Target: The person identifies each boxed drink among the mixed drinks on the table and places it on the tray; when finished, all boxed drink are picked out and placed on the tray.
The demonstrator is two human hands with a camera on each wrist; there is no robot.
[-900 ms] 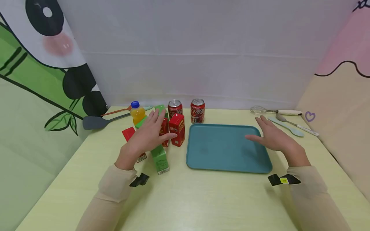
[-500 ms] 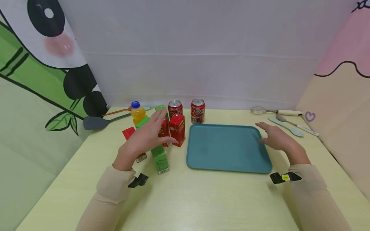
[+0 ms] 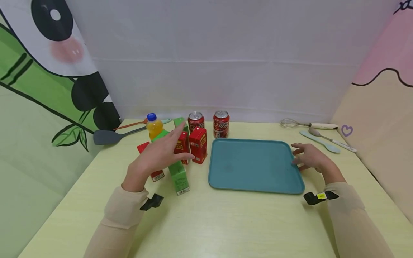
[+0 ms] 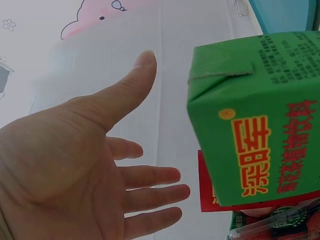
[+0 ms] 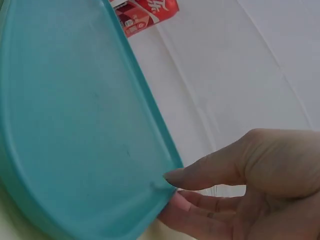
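Note:
My left hand (image 3: pixel 155 156) hovers over a cluster of drink cartons, fingers extended and thumb spread, holding nothing. Beneath it lies a green carton (image 3: pixel 179 177); a red carton (image 3: pixel 198 145) stands just past the thumb. The left wrist view shows a green carton (image 4: pixel 260 125) close beside the open palm. At the right end of the blue-green tray (image 3: pixel 251 165) is my right hand (image 3: pixel 312 157). In the right wrist view, its thumb lies at the tray rim (image 5: pixel 145 100) near a corner, with the fingers curled against the outer side, gripping the edge.
Two red cola cans (image 3: pixel 221 124) stand behind the tray and cartons. An orange juice bottle (image 3: pixel 154 129) with a blue cap is at the back left, near a grey spatula (image 3: pixel 108 137). A whisk (image 3: pixel 290 123), a light-blue utensil (image 3: pixel 321 141) and a spoon (image 3: pixel 332 139) lie at the back right.
My right hand has moved from over the tray's right side to its right edge, its fingers curling in at the rim. My left hand has drifted slightly left and toward me.

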